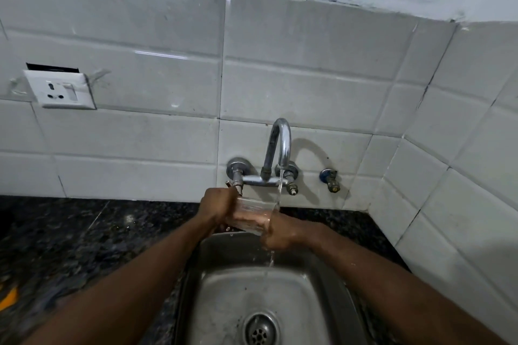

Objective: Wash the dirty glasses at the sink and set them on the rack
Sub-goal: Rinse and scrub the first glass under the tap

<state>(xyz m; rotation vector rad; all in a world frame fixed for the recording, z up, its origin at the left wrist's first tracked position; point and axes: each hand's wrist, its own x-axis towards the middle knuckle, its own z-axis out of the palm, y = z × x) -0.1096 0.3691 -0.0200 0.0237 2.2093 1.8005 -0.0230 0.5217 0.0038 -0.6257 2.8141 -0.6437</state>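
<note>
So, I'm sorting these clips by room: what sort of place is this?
Probably a home kitchen: a stainless steel sink in a dark speckled stone counter, a chrome wall tap, glossy white tiles.

Clear glass [253, 209] under running tap [281, 143], gripped by left hand [216, 206], right hand [281, 235]

The tap [276, 154] hangs just above the sink [224, 288], crowding it; the counter [84, 232] lies open left.
</note>
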